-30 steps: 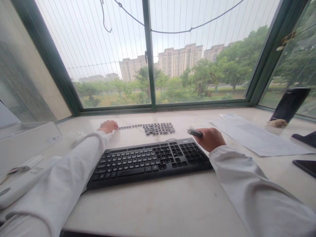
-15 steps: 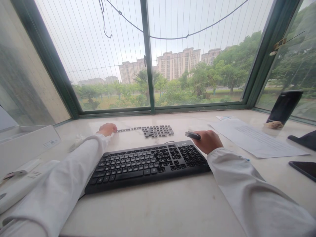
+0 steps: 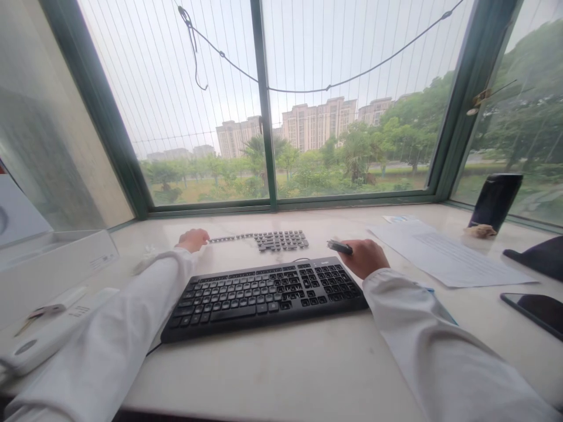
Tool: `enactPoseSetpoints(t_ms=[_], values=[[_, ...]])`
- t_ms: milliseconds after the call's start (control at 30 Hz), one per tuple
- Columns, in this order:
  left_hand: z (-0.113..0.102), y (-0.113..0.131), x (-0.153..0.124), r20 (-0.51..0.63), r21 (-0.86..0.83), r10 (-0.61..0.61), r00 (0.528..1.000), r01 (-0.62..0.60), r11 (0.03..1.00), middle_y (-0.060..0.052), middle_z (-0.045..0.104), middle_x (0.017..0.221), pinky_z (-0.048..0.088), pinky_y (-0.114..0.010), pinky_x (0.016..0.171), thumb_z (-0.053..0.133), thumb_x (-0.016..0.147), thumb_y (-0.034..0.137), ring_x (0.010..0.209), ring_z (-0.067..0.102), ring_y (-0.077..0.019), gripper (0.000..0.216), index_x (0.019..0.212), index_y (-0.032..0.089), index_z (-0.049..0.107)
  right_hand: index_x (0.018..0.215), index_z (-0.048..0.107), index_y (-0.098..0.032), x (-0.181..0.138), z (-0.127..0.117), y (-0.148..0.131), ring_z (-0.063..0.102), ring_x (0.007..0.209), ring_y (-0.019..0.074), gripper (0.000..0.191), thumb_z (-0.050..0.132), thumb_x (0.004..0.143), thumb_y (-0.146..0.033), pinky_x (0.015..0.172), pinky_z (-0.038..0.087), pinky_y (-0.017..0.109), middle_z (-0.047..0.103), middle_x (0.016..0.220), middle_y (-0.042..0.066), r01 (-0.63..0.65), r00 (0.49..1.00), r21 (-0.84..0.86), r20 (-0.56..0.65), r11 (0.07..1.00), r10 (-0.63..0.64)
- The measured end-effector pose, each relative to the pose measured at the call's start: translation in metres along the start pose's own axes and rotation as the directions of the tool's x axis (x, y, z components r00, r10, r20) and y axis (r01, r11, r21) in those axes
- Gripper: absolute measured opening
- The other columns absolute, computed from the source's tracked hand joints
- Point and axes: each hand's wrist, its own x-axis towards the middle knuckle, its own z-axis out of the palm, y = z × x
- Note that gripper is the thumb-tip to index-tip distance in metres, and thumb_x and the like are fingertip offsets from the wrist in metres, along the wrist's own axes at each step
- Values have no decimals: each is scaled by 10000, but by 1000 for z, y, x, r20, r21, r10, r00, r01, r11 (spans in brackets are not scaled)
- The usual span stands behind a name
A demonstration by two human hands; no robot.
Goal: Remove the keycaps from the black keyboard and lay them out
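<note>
A black keyboard lies across the light tabletop, with keycaps off its right part and part of its top rows. Behind it, loose dark keycaps sit in a block, and a single row runs left from it. My left hand is at the left end of that row, fingers drawn together at the tabletop; whatever they pinch is too small to make out. Over the keyboard's back right corner, my right hand grips a short dark tool with a greyish tip pointing left.
Printed paper lies to the right, with a dark upright object behind it and a phone nearer me. On the left are a white box and a white power strip with a key on it. A window stands behind.
The view has tilted up a little, so everything sits slightly lower. Both hands hold nearly the same places, and the tool is still in my right hand.
</note>
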Motion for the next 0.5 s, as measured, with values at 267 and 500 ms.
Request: enactPoseSetpoints(t_ms=[267,500], values=[[-11,17,-43,-36,36,-47,998,49,998,-120,633,1097,445,-360,797,489,770,276,938,600,-254,298,1002,235,671,673,691,-237,-1,-2,1,599,638,200,289,471,807,-367,549,266,280,683,687,64,-5,1000,9,12,1000,5],[-33,52,-114,-89,-94,145,985,-153,984,-43,675,1019,437,-337,785,491,774,457,914,604,-230,300,948,293,673,655,680,-219,-4,-5,-1,584,616,196,326,462,817,-399,544,269,277,669,661,73,10,1000,36,5,999,-10]])
